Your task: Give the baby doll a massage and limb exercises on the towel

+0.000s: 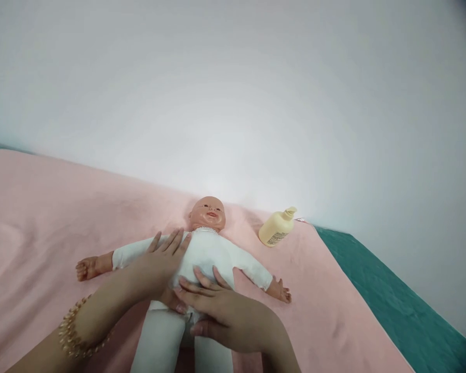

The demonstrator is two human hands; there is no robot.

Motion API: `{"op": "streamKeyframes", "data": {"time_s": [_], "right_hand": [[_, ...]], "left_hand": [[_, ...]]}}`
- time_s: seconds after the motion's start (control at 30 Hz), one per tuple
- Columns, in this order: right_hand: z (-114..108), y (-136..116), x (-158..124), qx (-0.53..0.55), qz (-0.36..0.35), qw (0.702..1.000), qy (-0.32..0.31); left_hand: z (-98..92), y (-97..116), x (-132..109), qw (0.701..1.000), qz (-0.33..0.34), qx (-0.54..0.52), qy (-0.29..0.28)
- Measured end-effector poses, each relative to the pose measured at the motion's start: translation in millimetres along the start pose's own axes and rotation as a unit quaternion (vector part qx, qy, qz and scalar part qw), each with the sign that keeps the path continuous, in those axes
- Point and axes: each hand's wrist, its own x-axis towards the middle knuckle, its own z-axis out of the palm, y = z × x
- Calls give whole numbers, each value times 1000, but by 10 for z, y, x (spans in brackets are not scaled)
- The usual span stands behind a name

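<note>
A baby doll (207, 254) in a white suit lies on its back on a pink blanket (42, 217), arms spread, head towards the wall. My left hand (161, 259) lies flat on the doll's chest and left side, fingers stretched out. A beaded bracelet (72, 331) is on that wrist. My right hand (213, 305) rests across the doll's belly, fingers extended and pointing left, touching the left hand's base. Neither hand grips anything.
A cream lotion bottle (277, 228) with a pump top lies on the blanket right of the doll's head. A teal sheet (392, 305) shows beyond the blanket's right edge. A plain white wall (233, 93) rises close behind.
</note>
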Motion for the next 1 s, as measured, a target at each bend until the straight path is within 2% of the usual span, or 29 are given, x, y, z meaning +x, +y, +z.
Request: {"op": "streamKeyframes", "data": {"time_s": [0.2,0.43,0.57,0.73,0.8,0.87,1.0], "right_hand": [[-74,106,97,-28,44,998,18],[-97,268,146,-41,221,969,105],[-120,306,64,-35,287,952,96],[-162,266,14,-41,298,951,77],[-182,250,6,-41,297,951,73],[-197,243,-2,-40,293,953,67],[-200,251,-16,-49,285,955,61]], "left_hand": [[-17,-26,6,999,6,-40,-19],[-7,-45,-2,998,27,-50,-5],[-38,-35,-10,998,23,-59,-14],[-30,-64,-4,998,27,-54,-1],[-49,-90,-33,996,57,-68,18],[-105,-102,-103,987,115,-112,16],[-263,-55,-285,937,266,-225,-32]]}}
